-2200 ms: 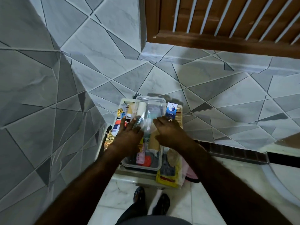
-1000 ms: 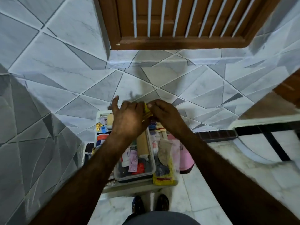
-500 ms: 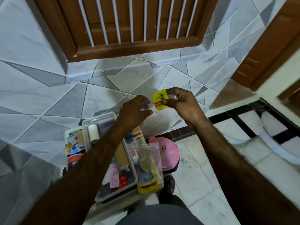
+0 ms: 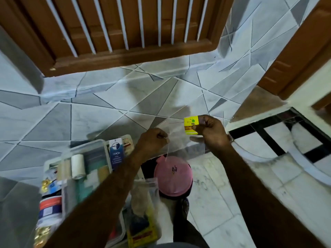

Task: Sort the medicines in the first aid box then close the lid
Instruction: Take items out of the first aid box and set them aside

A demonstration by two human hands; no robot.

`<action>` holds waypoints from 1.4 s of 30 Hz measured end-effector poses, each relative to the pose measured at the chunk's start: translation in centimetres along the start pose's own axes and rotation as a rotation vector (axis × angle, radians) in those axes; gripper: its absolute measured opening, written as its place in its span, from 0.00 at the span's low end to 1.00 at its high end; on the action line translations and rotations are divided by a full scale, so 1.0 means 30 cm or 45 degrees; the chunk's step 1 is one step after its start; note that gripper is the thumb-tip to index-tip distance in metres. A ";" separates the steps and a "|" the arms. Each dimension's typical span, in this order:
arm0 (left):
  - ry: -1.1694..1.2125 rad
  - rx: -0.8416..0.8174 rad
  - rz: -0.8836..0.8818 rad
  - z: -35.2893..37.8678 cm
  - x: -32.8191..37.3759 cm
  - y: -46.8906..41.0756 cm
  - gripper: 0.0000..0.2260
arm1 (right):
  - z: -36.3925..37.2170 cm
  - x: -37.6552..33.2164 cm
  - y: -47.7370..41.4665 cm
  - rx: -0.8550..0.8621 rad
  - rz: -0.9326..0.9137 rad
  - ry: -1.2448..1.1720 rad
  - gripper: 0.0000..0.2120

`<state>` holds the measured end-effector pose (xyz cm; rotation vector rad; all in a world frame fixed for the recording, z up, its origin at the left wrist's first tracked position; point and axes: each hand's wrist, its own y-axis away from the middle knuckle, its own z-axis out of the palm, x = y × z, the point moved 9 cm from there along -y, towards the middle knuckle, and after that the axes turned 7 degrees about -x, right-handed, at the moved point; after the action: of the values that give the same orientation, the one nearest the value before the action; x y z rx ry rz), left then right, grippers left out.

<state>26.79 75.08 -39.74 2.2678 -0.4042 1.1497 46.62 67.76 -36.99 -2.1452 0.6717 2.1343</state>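
On my feed the grey-and-white tiled wall [image 4: 89, 122] fills the far side, with a brown wooden window frame [image 4: 125, 58] and its white bars above it. A pale marble floor [image 4: 215, 203] lies near and to the right.

The first aid box [image 4: 84, 144], of clear plastic, sits at the near left with no lid on it, packed with medicines and partly crossed by my left forearm. Just to its right a pouch with a yellow packet [image 4: 143, 230] leans against it, and further right is a round pink container [image 4: 172, 178].

Both hands are raised above and to the right of the box, well clear of it. My left hand [image 4: 152, 140] has its fingers curled and pinches one edge of a clear plastic bag [image 4: 179, 136], which stretches across to the right hand [image 4: 212, 133]. That hand pinches a small yellow box [image 4: 190, 125] between thumb and fingers at the bag's right edge. I cannot tell whether the yellow box is inside the bag or only against it.

In the first aid box, a white bandage roll [image 4: 78, 166] lies at the far left, and a blue-and-white card [image 4: 116, 153] stands at its far right corner.
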 end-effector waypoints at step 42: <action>0.100 -0.303 -0.888 0.841 -0.829 -0.590 0.17 | -0.061 1.399 -0.502 0.115 0.873 0.464 0.13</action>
<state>37.13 74.36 -77.96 1.9029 0.2618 0.7684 51.55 69.42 -81.31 -2.5280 1.7096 1.8761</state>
